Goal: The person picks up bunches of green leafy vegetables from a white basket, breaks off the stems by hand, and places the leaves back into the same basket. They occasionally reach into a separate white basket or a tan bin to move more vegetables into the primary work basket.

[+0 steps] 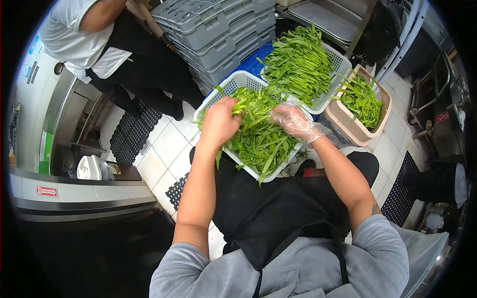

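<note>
Cut leafy greens [263, 144] fill a white perforated basket [271, 178] in front of my knees. Over its left side, my left hand [221, 119] is bare, with its fingers closed on a small bunch of green stems [240, 106]. My right hand [294, 120] wears a clear plastic glove and hovers over the basket's right side, fingers curled together; whatever they hold is too small to make out. Behind, a second basket [339, 67] holds long-stemmed greens [300, 64]. To the right, a beige bin [380, 130] contains more greens [361, 101].
Grey stacked racks [213, 39] rise behind the baskets, beside a blue surface [252, 63]. A person in a black apron [149, 64] stands at the left; another person's dark-clothed leg [432, 184] is at the right. Black mats [134, 130] lie on the tiled floor [171, 141].
</note>
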Demonstrator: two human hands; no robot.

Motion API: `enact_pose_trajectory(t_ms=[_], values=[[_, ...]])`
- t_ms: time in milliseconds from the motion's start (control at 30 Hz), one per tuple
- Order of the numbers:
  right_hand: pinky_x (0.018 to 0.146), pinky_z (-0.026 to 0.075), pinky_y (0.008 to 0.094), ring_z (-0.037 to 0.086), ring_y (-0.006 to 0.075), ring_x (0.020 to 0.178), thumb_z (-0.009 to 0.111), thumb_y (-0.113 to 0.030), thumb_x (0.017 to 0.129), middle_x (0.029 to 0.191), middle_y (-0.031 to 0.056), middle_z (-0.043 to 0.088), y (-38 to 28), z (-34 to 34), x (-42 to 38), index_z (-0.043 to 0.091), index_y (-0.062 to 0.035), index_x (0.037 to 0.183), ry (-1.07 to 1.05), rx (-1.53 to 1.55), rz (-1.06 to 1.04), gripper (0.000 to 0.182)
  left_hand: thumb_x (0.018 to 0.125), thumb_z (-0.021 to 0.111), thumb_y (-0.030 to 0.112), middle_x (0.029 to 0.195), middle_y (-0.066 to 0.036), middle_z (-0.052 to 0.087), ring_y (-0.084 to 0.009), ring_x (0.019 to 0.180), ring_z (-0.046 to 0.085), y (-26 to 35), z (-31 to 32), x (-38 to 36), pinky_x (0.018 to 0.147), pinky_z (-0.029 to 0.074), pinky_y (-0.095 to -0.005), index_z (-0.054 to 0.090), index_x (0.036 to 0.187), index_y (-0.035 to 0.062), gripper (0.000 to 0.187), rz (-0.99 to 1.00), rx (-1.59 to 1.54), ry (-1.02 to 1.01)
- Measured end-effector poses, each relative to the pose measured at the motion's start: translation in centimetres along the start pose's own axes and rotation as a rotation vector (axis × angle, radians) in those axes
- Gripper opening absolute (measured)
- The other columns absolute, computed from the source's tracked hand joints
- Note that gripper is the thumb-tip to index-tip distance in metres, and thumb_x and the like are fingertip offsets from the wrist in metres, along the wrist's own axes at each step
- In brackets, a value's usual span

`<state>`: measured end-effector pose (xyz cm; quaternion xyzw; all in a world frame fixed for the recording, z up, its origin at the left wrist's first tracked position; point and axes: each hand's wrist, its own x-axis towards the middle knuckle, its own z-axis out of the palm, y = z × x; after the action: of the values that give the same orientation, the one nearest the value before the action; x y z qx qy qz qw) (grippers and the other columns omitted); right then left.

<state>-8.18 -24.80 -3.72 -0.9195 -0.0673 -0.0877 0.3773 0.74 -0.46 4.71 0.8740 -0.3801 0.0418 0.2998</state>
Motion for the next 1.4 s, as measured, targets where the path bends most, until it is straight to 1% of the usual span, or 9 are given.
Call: enact_pose_trajectory(t_ms=[100, 233, 533, 967, 1067, 1133, 1233, 1333, 1400], values=[[0.094, 0.049, 0.0489, 0.065, 0.0404, 0.106, 0.065, -0.019, 0.093, 0.103, 0.0209, 0.071, -0.3, 0.2, -0.4, 0.071, -0.0035, 0.107, 0.082, -0.076, -0.113, 0.022, 0.087, 0.073, 0.016, 0.098, -0.022, 0.071, -0.0415, 0.094, 0.069, 1.2, -0.5, 0.4, 0.083, 0.054, -0.0486, 0.072, 0.105, 0.0022, 0.023, 0.050, 0.001, -0.009], [0.094, 0.049, 0.0481, 0.063, 0.0396, 0.106, 0.066, -0.018, 0.093, 0.104, 0.0192, 0.070, -1.0, 0.5, -0.2, 0.070, -0.0042, 0.109, 0.139, -0.096, -0.182, 0.022, 0.087, 0.074, 0.021, 0.096, -0.026, 0.072, -0.0432, 0.091, 0.069, 1.3, 2.5, 1.4, 0.084, 0.053, -0.0496, 0.073, 0.108, 0.0020, 0.028, -0.017, 0.041, -0.401], [0.095, 0.050, 0.0471, 0.065, 0.0377, 0.105, 0.068, -0.025, 0.093, 0.106, 0.0184, 0.070, -0.5, -0.4, -0.3, 0.071, -0.0035, 0.112, 0.012, 0.010, -0.129, 0.028, 0.086, 0.076, 0.027, 0.094, -0.026, 0.072, -0.0443, 0.089, 0.068, -0.7, 3.7, 1.8, 0.082, 0.053, -0.0484, 0.073, 0.103, -0.0011, 0.033, -0.008, -0.134, -0.413], [0.089, 0.043, 0.0535, 0.065, 0.0360, 0.085, 0.065, -0.020, 0.082, 0.074, 0.0152, 0.064, -3.8, 1.3, 0.6, 0.062, -0.0063, 0.073, 0.210, -0.463, -0.051, 0.016, 0.089, 0.073, 0.023, 0.099, -0.027, 0.071, -0.0458, 0.096, 0.067, 2.3, 1.3, 0.9, 0.087, 0.052, -0.0502, 0.071, 0.105, 0.0000, 0.028, -0.194, 0.179, -0.450], [0.088, 0.045, 0.0531, 0.065, 0.0368, 0.087, 0.064, -0.024, 0.084, 0.077, 0.0153, 0.065, -1.3, -1.0, -0.8, 0.063, -0.0055, 0.076, 0.063, -0.303, -0.007, 0.020, 0.092, 0.070, 0.023, 0.100, -0.027, 0.072, -0.0429, 0.098, 0.068, -0.2, -0.8, -1.0, 0.089, 0.053, -0.0486, 0.071, 0.108, 0.0004, 0.028, -0.255, 0.055, -0.289], [0.089, 0.049, 0.0513, 0.066, 0.0384, 0.091, 0.066, -0.029, 0.084, 0.089, 0.0176, 0.069, 1.2, -1.7, -1.8, 0.069, -0.0048, 0.088, -0.111, -0.203, 0.053, 0.025, 0.096, 0.068, 0.014, 0.090, -0.013, 0.074, -0.0249, 0.088, 0.071, -2.3, -2.0, -2.8, 0.084, 0.055, -0.0382, 0.068, 0.100, 0.0000, 0.015, -0.299, -0.236, -0.122], [0.090, 0.050, 0.0496, 0.066, 0.0391, 0.097, 0.069, -0.031, 0.081, 0.099, 0.0198, 0.071, 2.8, -2.2, -3.4, 0.074, -0.0057, 0.100, -0.164, -0.158, 0.027, 0.032, 0.100, 0.065, 0.012, 0.091, -0.009, 0.071, -0.0196, 0.088, 0.069, -5.0, -2.9, -4.6, 0.084, 0.055, -0.0343, 0.062, 0.109, -0.0003, 0.016, -0.367, -0.805, 0.037], [0.085, 0.051, 0.0519, 0.066, 0.0406, 0.091, 0.065, -0.025, 0.082, 0.094, 0.0194, 0.071, 2.5, -1.3, -1.4, 0.073, -0.0058, 0.097, 0.159, -0.242, -0.058, 0.025, 0.097, 0.068, 0.008, 0.084, -0.007, 0.068, -0.0204, 0.078, 0.068, -5.7, -2.9, -5.2, 0.076, 0.055, -0.0329, 0.062, 0.110, -0.0001, 0.016, -0.419, -1.148, 0.196], [0.085, 0.050, 0.0517, 0.065, 0.0406, 0.089, 0.063, -0.023, 0.082, 0.090, 0.0196, 0.069, 1.6, -0.5, 0.8, 0.072, -0.0057, 0.091, 0.113, -0.283, -0.079, 0.021, 0.093, 0.071, 0.005, 0.083, -0.005, 0.067, -0.0171, 0.072, 0.065, -6.1, -2.6, -5.5, 0.071, 0.053, -0.0304, 0.063, 0.108, -0.0001, 0.018, -0.407, -1.133, 0.244]])
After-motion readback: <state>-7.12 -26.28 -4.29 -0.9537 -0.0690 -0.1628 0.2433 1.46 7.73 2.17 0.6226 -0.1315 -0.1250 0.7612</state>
